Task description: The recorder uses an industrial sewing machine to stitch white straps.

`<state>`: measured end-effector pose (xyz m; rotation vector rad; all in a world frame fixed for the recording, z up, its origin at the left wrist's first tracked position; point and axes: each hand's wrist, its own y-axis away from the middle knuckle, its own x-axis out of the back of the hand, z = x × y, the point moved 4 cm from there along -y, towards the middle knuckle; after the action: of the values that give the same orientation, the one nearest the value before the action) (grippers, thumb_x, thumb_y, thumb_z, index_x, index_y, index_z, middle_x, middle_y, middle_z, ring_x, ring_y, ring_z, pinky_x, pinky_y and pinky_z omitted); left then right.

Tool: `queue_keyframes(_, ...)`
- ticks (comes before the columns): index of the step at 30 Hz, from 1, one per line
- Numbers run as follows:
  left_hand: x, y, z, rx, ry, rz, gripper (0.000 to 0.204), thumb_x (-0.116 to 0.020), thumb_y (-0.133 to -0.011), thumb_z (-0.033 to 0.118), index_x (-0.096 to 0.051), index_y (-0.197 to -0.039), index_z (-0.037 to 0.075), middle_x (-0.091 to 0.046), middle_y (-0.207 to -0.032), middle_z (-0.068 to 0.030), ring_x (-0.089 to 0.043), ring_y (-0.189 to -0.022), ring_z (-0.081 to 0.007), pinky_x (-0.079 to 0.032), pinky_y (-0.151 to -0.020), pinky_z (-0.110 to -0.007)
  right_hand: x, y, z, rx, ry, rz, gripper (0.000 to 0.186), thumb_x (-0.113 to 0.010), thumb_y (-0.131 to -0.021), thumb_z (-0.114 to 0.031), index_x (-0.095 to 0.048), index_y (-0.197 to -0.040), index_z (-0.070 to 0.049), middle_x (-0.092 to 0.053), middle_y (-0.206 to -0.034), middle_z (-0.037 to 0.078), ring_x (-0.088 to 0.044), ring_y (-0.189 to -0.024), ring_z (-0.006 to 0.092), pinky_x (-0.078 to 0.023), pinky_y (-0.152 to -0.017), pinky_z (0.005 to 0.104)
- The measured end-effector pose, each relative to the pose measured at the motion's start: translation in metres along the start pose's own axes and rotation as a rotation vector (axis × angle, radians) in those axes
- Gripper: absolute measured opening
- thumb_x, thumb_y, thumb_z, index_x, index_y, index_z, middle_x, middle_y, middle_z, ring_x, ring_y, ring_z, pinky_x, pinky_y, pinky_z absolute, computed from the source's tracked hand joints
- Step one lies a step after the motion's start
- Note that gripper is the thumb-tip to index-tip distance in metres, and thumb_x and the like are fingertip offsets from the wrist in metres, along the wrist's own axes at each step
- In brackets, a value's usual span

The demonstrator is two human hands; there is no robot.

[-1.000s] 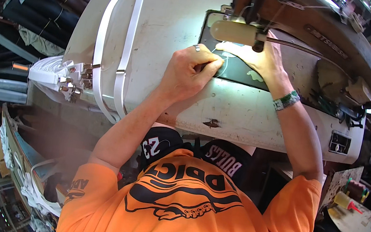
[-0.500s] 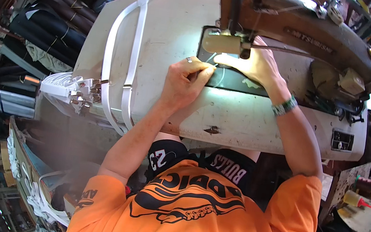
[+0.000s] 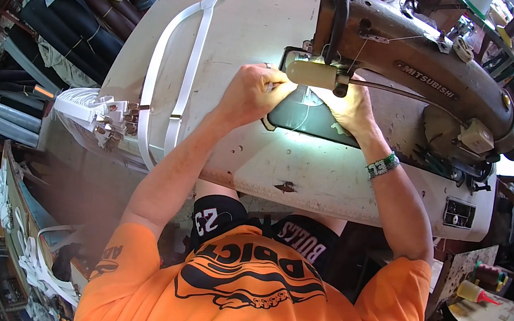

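My left hand (image 3: 256, 95) is closed in a pinch at the left side of the sewing machine's (image 3: 408, 67) needle area, its fingertips partly behind the small pale lamp (image 3: 312, 74). A thin pale thread (image 3: 302, 122) curves over the dark bed plate (image 3: 318, 120) under my hands; it seems to lead up to the left fingertips, though its end is hidden. My right hand (image 3: 352, 111) reaches in from the right under the machine's arm. Its fingertips are hidden behind the lamp and the machine head.
White elastic straps (image 3: 158, 74) lie across the left of the white table (image 3: 248, 34), joined to a bundle with metal clips (image 3: 122, 116). Dark rolls (image 3: 59, 24) are stacked at far left. A yellowish bottle with a red tip (image 3: 472, 292) lies at lower right.
The head view has shifted slightly. My left hand has moved up and in toward the needle area, and my right hand now sits deeper behind the lamp.
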<state>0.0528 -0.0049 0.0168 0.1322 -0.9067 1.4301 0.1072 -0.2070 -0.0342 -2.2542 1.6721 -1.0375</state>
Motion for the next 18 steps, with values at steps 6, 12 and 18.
queue_keyframes(6, 0.003, -0.018, -0.007, 0.001, -0.031, -0.218, 0.017, -0.075, -0.085, 0.012, -0.072, -0.087, -0.005, -0.064, -0.072, -0.021, -0.06, -0.062, -0.0274, -0.049, -0.063, -0.038, 0.001, -0.004, -0.004, -0.068, 0.018, -0.033, 0.033, -0.08, -0.085, -0.013, -0.072, -0.115, -0.005, -0.071, -0.103, 0.013, -0.069, -0.091, 0.0265, -0.057, -0.082, 0.0369)
queue_keyframes(12, -0.007, -0.036, -0.02, 0.079, -0.044, -0.747, 0.021, -0.082, -0.086, 0.019, -0.074, -0.087, -0.001, -0.076, -0.082, -0.006, -0.063, -0.067, -0.0143, -0.053, -0.068, -0.031, 0.0, 0.003, -0.004, -0.051, 0.0, -0.06, 0.033, -0.077, -0.085, -0.015, -0.073, -0.116, -0.005, -0.071, -0.109, 0.013, -0.066, -0.106, 0.0311, -0.055, -0.092, 0.0395)
queue_keyframes(18, -0.006, -0.047, -0.022, -0.008, -0.157, -0.469, 0.027, -0.076, -0.081, 0.022, -0.07, -0.084, -0.004, -0.065, -0.078, -0.0246, -0.063, -0.066, -0.0364, -0.05, -0.066, -0.042, 0.015, 0.007, 0.01, -0.051, 0.152, -0.221, 0.018, -0.072, -0.086, -0.012, -0.07, -0.101, -0.003, -0.069, -0.111, 0.014, -0.064, -0.106, 0.0341, -0.054, -0.091, 0.0417)
